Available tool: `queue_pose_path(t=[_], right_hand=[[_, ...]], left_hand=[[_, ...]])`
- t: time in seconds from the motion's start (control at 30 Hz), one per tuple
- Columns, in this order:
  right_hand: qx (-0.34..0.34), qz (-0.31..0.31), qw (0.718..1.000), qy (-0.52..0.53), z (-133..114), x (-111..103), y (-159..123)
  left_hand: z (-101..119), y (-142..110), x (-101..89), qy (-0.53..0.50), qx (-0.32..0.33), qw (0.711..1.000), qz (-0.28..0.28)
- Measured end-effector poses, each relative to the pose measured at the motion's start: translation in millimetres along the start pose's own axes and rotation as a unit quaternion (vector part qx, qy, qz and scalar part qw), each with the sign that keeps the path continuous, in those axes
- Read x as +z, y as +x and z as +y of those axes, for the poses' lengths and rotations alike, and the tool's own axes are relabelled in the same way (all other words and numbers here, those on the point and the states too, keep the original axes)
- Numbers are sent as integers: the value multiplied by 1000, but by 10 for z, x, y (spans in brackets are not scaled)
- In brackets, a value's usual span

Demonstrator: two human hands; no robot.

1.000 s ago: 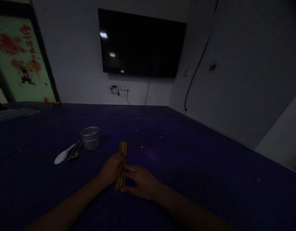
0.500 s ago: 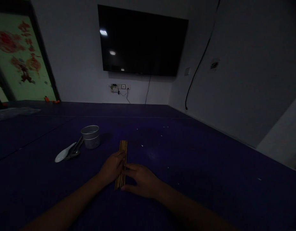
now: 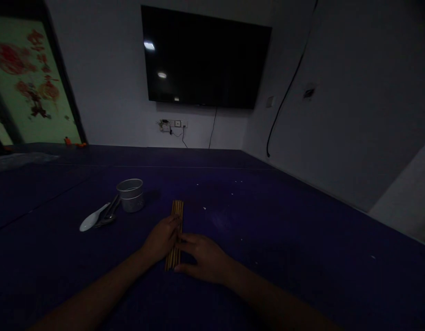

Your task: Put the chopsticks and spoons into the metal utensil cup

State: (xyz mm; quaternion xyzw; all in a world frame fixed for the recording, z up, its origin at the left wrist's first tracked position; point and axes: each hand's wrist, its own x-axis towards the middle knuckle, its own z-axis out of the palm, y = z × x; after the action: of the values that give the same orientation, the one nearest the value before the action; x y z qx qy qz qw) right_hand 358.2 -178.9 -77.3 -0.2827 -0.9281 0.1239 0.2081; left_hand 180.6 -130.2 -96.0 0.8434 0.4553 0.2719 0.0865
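Observation:
Several thin yellow-brown chopsticks [image 3: 178, 209] lie side by side on a dark blue-purple surface, pointing away from me. Across their middle rests my left hand [image 3: 161, 238], its fingers closed over the row. My right hand [image 3: 207, 257] grips the right edge of the bundle: its fingers reach the middle and the thumb presses near the close end. Left of the chopsticks stands a grey metal cup [image 3: 132, 200], upright. Beside it lie a white spoon [image 3: 91, 220] and dark metal spoons [image 3: 111, 214], partly overlapping.
Small white scraps [image 3: 204, 208] dot the surface [image 3: 302, 276] on the right. Far left lies a clear plastic sheet [image 3: 22, 160]. A large dark television [image 3: 207, 59] hangs on the back wall above sockets [image 3: 174, 124], and a black cable [image 3: 284, 101] runs down the right wall.
The view has shifted very slightly. Both hands stay in the same places on the chopsticks, and the cup and spoons have not moved.

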Motion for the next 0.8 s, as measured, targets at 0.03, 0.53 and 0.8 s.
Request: queue_pose_path(t=[0.03, 0.53, 0.8], right_hand=[[0, 0, 1000, 3, -1, -3, 0], [12, -6, 1000, -21, -7, -5, 5], [10, -14, 1000, -11, -24, -21, 15]], left_hand=[[2, 0, -2, -1, 3, 1000, 0], [-8, 12, 3, 27, 9, 1000, 5], [29, 18, -28, 21, 1, 1000, -2]])
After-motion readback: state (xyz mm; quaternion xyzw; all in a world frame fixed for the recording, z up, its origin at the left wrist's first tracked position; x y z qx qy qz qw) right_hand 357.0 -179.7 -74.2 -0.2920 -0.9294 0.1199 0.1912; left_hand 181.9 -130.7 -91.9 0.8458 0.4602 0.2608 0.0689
